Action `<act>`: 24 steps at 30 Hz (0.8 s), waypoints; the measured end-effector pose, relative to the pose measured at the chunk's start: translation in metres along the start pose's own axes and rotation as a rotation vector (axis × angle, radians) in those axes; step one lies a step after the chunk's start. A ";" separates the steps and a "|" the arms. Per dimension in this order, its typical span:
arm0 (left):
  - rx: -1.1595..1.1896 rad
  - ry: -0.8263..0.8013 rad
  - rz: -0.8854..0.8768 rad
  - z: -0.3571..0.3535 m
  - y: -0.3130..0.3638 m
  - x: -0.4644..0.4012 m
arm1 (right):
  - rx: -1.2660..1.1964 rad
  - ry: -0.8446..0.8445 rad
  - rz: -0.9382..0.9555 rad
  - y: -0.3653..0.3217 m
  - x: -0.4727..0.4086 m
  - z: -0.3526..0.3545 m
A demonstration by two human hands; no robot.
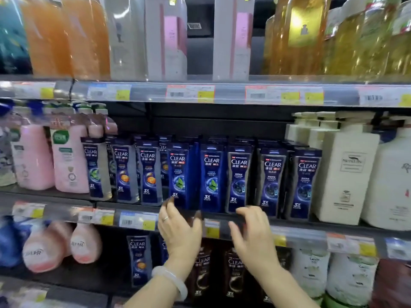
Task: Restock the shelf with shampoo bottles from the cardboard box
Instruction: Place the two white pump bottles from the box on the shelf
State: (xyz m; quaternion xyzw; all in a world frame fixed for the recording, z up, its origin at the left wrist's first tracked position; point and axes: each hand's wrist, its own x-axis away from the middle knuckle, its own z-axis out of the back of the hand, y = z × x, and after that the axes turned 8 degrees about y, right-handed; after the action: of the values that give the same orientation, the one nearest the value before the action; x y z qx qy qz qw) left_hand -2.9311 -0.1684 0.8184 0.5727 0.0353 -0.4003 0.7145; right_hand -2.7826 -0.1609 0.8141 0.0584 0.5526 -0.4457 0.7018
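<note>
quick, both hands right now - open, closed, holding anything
Left hand: open, fingers spread at the foot of a blue CLEAR bottle, holding nothing.
Right hand: open, fingers curled over the shelf edge, holding nothing.

Your left hand [178, 232] and right hand [251, 232] sit side by side at six o'clock, before the shelf edge [222, 221]. The shampoo bottles [211, 178] stand on it at twelve; pump bottles [347, 170] flank them at three.
</note>
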 end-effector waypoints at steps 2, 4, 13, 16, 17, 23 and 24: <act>-0.010 0.021 0.042 0.001 -0.001 -0.016 | -0.050 -0.048 -0.077 -0.019 -0.004 -0.018; -0.021 0.003 0.094 -0.001 0.000 -0.029 | -0.073 -0.077 -0.155 -0.033 -0.008 -0.032; -0.186 0.034 0.086 -0.017 -0.004 -0.034 | -0.082 -0.163 -0.247 -0.033 -0.002 -0.051; -0.169 0.063 0.080 -0.019 -0.006 -0.035 | -0.080 -0.154 -0.208 -0.031 -0.001 -0.052; -0.166 0.065 0.083 -0.020 -0.007 -0.035 | -0.077 -0.147 -0.194 -0.030 0.000 -0.053; -0.089 0.064 0.089 -0.016 -0.008 -0.034 | -0.088 -0.116 -0.162 -0.030 -0.001 -0.058; -0.013 0.088 0.101 -0.013 -0.009 -0.034 | -0.105 -0.099 -0.156 -0.030 -0.002 -0.058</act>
State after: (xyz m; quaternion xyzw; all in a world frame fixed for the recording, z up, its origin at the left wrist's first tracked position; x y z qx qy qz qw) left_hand -2.9542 -0.1393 0.8234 0.5861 0.0406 -0.3379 0.7353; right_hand -2.8459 -0.1446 0.8055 -0.0437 0.5429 -0.4716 0.6935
